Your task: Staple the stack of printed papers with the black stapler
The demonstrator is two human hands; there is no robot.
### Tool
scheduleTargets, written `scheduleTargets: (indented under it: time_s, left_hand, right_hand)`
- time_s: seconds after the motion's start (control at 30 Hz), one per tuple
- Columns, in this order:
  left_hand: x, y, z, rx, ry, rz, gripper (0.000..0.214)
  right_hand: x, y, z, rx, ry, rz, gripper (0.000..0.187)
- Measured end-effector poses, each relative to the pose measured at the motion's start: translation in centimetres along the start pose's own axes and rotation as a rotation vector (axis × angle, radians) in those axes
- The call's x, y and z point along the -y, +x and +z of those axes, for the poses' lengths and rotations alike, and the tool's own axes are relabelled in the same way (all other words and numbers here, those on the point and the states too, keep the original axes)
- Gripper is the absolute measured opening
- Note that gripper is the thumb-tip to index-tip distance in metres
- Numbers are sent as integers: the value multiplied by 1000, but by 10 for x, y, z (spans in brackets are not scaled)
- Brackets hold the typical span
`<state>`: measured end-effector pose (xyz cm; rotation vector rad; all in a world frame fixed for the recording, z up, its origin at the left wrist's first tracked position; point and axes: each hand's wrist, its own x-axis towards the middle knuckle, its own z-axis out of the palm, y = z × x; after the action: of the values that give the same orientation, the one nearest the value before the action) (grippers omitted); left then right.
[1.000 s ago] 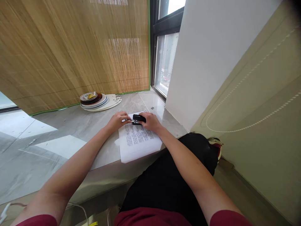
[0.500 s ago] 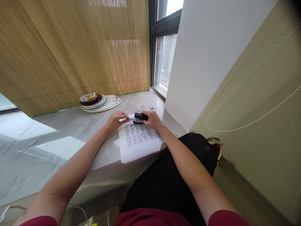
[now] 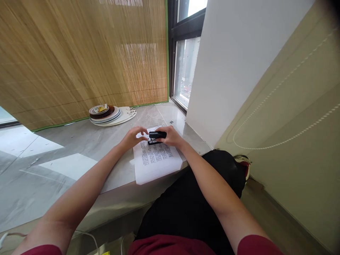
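Note:
A black stapler [image 3: 157, 135] is over the upper part of a printed sheet of paper [image 3: 156, 166], its metal staple track showing between the upper and lower parts. My right hand [image 3: 172, 136] grips the stapler's right end between thumb and fingers. At its left end, my left hand [image 3: 134, 137] has thumb and index finger spread apart, the tips right by the stapler's front. Whether those tips touch it I cannot tell. The paper lies on a grey stone-look ledge [image 3: 117, 170], its lower edge reaching the front rim.
Stacked plates [image 3: 105, 115] stand at the back left before a bamboo blind [image 3: 106, 53]. Small staple strips [image 3: 171, 122] lie behind my right hand. A white wall [image 3: 225, 53] and window [image 3: 186, 71] bound the right. A beaded cord [image 3: 262, 148] hangs farther right.
The stapler has turned slightly and shifted a little left and toward me. The metal piece my left hand pinched has gone back into the stapler, and those fingers have parted.

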<state>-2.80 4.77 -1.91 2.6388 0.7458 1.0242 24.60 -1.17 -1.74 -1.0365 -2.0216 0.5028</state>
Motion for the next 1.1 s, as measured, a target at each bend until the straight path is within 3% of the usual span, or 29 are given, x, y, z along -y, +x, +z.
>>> scheduleTargets:
  time_s: [0.13, 0.37, 0.57, 0.67, 0.87, 1.0, 1.03, 1.1]
  left_hand:
    - [-1, 1, 6, -13, 7, -25, 27]
    - [1, 4, -1, 9, -24, 16, 26]
    - [5, 2, -1, -22, 7, -80, 18]
    - [8, 1, 1, -60, 12, -135, 15]
    - [14, 1, 0, -99, -25, -177, 18]
    - [19, 1, -4, -150, -28, -230, 22]
    - [20, 1, -5, -172, -30, -249, 23]
    - [23, 1, -8, -218, -39, -288, 25]
  right_hand:
    - [6, 0, 12, -3, -14, -7, 35]
    - [8, 0, 17, 8, 29, -27, 31]
    - [14, 0, 15, 62, -14, 44, 27]
    - [9, -2, -2, 90, -45, 88, 24]
    - [-20, -9, -61, 228, -7, 248, 27]
    - [-51, 0, -70, -71, 8, 300, 37]
    - [-59, 4, -67, -131, -42, 284, 33]
    - [-74, 13, -57, -129, -155, 239, 17]
